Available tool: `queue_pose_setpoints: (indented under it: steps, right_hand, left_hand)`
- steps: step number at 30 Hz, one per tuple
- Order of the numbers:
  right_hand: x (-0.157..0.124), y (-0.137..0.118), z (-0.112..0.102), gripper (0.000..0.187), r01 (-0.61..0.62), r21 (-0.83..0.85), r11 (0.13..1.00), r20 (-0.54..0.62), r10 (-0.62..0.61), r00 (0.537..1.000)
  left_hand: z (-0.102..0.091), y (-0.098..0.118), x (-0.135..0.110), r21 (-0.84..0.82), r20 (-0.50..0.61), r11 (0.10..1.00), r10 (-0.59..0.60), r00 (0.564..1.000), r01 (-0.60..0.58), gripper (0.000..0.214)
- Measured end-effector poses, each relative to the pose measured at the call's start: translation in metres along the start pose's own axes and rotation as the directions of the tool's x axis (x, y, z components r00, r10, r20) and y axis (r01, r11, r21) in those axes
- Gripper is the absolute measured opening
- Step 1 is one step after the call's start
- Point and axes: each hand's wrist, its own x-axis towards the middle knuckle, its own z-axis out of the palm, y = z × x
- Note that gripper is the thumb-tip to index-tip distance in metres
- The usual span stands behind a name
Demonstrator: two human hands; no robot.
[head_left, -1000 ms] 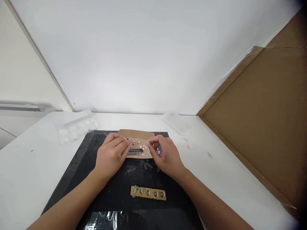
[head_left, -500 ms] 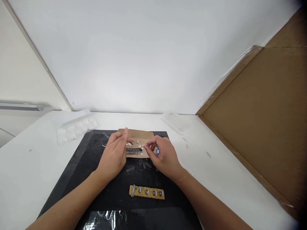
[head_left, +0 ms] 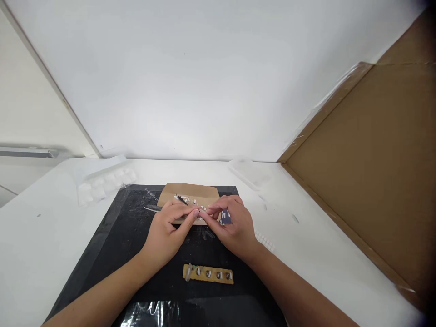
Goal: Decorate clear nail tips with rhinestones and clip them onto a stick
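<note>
A white wall is rising beyond the white table, catching soft light; brown cardboard is standing at the right, and pale panelling is flanking the far left.

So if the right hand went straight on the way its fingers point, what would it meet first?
Probably the left hand, whose fingers lie directly ahead of the right hand; whether the two touch is unclear.

We see our left hand and right hand close together at the fingertips above a brown sheet scattered with white pieces; anything pinched is too small to tell. Nearer us, a yellow strip lies on a black mat atop the white bench.
</note>
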Motion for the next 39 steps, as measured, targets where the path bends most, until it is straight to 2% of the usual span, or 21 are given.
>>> queue_pose_setpoints:
  steps: [7, 12, 16, 23, 33, 39]
  right_hand:
    - [0.004, 0.002, -0.006, 0.020, -0.005, -0.040, 0.999, 0.017, 0.006, 1.000]
    - [0.002, 0.004, -0.008, 0.016, 0.117, -0.046, 0.992, 0.023, -0.116, 0.993]
    - [-0.001, 0.006, -0.008, 0.015, 0.173, -0.058, 0.983, 0.060, -0.169, 0.984]
    - [-0.001, 0.007, -0.008, 0.017, 0.192, -0.050, 0.980, 0.071, -0.188, 0.980]
    - [0.000, 0.007, -0.008, 0.020, 0.249, 0.027, 0.968, 0.067, -0.250, 0.966]
    - [0.001, 0.004, -0.009, 0.024, 0.249, 0.058, 0.967, 0.089, -0.254, 0.963]
  left_hand:
    - [0.000, 0.001, -0.001, -0.119, -0.036, 0.992, -0.050, 0.998, 0.045, 0.018]
    - [0.000, 0.001, 0.001, -0.169, -0.014, 0.985, -0.038, 0.999, 0.036, 0.017]
    - [0.001, 0.001, 0.000, -0.245, -0.012, 0.963, -0.116, 0.993, 0.110, 0.018]
    - [0.002, 0.000, -0.003, -0.344, 0.029, 0.921, -0.186, 0.982, 0.185, 0.019]
    - [0.000, 0.009, -0.003, -0.405, 0.147, 0.870, -0.241, 0.959, 0.281, 0.022]
    - [-0.001, 0.009, -0.004, -0.411, 0.187, 0.880, -0.176, 0.966, 0.240, 0.019]
